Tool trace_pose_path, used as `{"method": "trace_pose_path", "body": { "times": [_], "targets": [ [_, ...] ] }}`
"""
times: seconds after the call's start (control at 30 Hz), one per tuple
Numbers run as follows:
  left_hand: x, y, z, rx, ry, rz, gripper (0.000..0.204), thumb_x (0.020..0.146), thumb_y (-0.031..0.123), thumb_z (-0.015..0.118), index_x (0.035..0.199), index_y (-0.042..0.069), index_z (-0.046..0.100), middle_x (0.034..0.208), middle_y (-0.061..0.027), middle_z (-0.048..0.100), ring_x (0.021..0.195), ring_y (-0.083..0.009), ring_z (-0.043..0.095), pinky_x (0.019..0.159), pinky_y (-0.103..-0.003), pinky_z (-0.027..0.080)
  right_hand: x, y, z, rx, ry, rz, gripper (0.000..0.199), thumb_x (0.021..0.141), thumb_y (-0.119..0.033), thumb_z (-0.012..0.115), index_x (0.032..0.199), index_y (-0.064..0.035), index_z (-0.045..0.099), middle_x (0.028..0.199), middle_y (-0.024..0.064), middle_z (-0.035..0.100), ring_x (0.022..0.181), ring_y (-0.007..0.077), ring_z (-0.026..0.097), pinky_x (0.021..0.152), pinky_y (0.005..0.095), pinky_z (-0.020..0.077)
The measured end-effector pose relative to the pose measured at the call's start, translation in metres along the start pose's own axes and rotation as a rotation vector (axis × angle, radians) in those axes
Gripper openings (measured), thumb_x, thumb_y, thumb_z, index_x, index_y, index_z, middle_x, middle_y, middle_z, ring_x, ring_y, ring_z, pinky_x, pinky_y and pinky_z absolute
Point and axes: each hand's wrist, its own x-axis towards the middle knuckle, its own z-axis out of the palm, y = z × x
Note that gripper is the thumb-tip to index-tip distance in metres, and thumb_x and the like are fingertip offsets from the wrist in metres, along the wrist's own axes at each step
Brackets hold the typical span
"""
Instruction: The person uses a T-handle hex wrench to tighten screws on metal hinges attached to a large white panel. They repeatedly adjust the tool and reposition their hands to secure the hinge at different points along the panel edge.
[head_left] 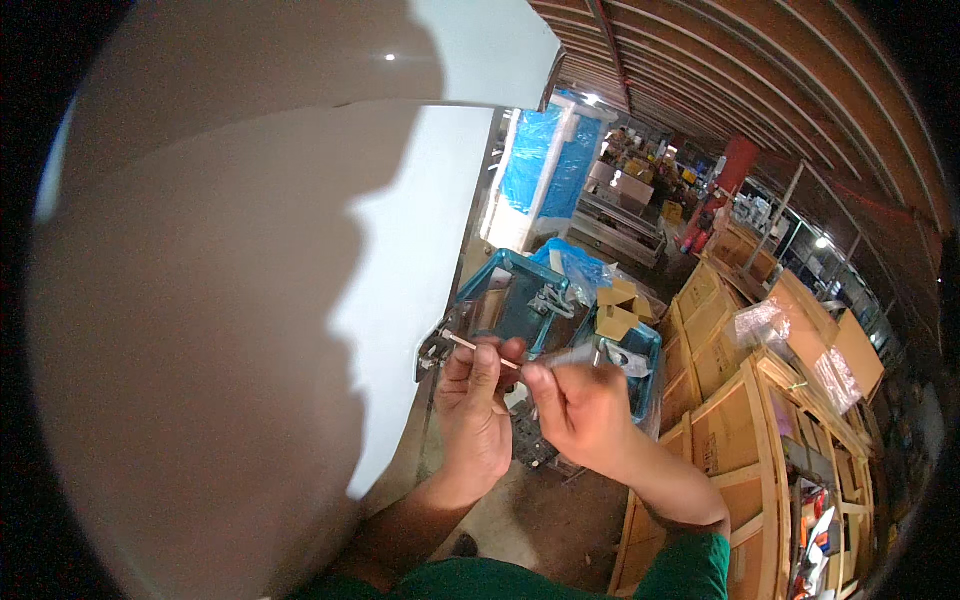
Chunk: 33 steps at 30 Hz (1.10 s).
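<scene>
In front of me my left hand (474,410) pinches a thin pale rod (468,344) between thumb and fingers. The rod has a wider end on its left and slants down to the right. My right hand (583,405) is closed, with thumb and forefinger pressed together by the rod's right end. What these fingers grip is hidden, and the hand is a little blurred. Just left of the rod, a dark metal fitting (432,352) sits at the edge of a large white panel (420,270). Behind the hands stands a teal bin (508,262) with metal parts (550,300).
The white panel fills my left side. A small open cardboard box (620,308) sits by the bins. Wooden crates (725,430) line the right, with an open carton (830,330) on top. Farther back stands a blue-wrapped unit (535,160). Dark parts (535,445) lie below my hands.
</scene>
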Motion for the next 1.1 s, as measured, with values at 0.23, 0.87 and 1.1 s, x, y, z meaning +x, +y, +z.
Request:
{"method": "trace_pose_path", "body": {
  "times": [0.23,0.87,1.1],
  "targets": [
    [0.002,0.003,-0.001,-0.031,-0.039,-0.013,0.021,0.098,0.015,0.064,0.116,0.004,0.062,0.113,-0.0109,0.069,0.104,-0.0183,0.066,0.093,-0.032,0.050,0.006,0.000,-0.008,0.242,-0.074,0.254,0.024,0.093,-0.019,0.066,0.074,-0.0056,0.059,0.063,0.0061,0.057,0.054,0.0166,0.055,0.052,0.0320,0.0444],
    [0.006,0.013,-0.003,-0.080,-0.008,-0.087,0.017,0.098,0.017,0.064,0.110,0.005,0.066,0.110,-0.0135,0.071,0.103,-0.0209,0.067,0.090,-0.034,0.054,0.003,0.002,0.003,-0.428,0.208,-0.455,0.014,0.082,-0.014,0.074,0.092,-0.0077,0.067,0.076,0.0060,0.058,0.059,0.0261,0.060,0.053,0.0363,0.0461],
    [0.006,0.014,-0.002,-0.062,0.028,-0.095,0.017,0.098,0.017,0.065,0.110,0.006,0.067,0.108,-0.0134,0.072,0.098,-0.0200,0.068,0.087,-0.033,0.055,0.002,0.003,0.012,0.102,0.021,-0.016,0.012,0.088,-0.014,0.069,0.085,-0.0028,0.065,0.072,0.0120,0.057,0.057,0.0358,0.057,0.052,0.0426,0.0467]
  ]
}}
